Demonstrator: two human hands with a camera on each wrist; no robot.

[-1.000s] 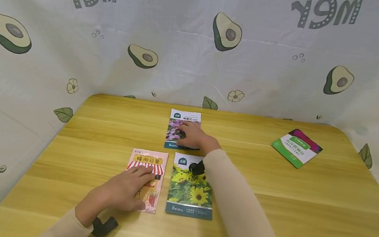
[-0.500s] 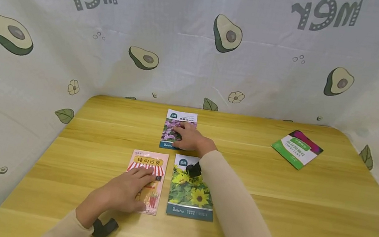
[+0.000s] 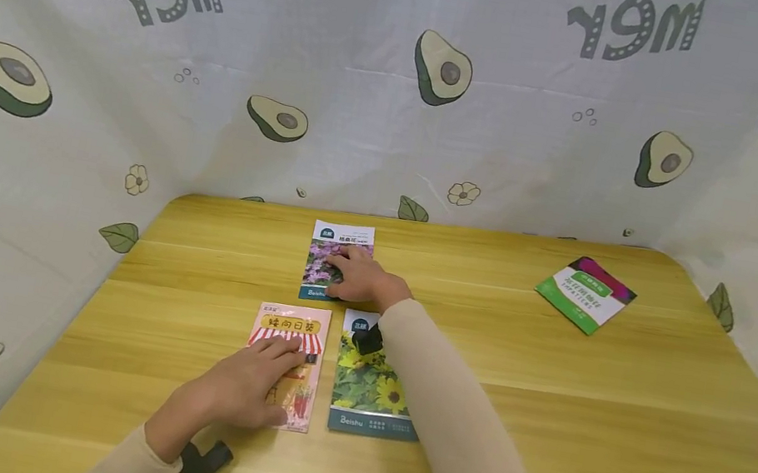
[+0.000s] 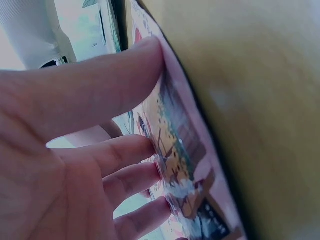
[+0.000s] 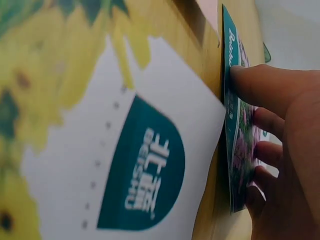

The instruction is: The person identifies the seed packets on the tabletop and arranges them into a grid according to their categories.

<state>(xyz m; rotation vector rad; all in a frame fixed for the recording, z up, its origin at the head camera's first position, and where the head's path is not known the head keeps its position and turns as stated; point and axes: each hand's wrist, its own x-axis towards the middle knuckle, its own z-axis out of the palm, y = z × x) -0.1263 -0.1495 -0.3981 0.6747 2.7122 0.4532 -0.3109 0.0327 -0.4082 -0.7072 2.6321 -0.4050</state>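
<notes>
My left hand [image 3: 246, 386] rests on a pink seed packet [image 3: 311, 329] with a striped awning print. In the left wrist view its thumb and fingertips touch the face of that packet [image 4: 172, 145]. Farther back, my right hand [image 3: 364, 279] lies on a seed packet with purple flowers [image 3: 321, 260]. The right wrist view has the right thumb and fingertips on the face of that packet [image 5: 242, 145], fingers spread and not curled round it. Below the right forearm lies a yellow-flower seed packet [image 3: 361, 402], partly hidden by the sleeve.
A green, white and magenta seed packet [image 3: 585, 294] lies at an angle at the back right of the wooden table [image 3: 616, 447]. Behind and beside the table hangs a white cloth [image 3: 369, 32] printed with avocados.
My right hand has slid the purple-flower packet to the left along the table's back. The left hand stays on the pink packet. The head view has shifted slightly.
</notes>
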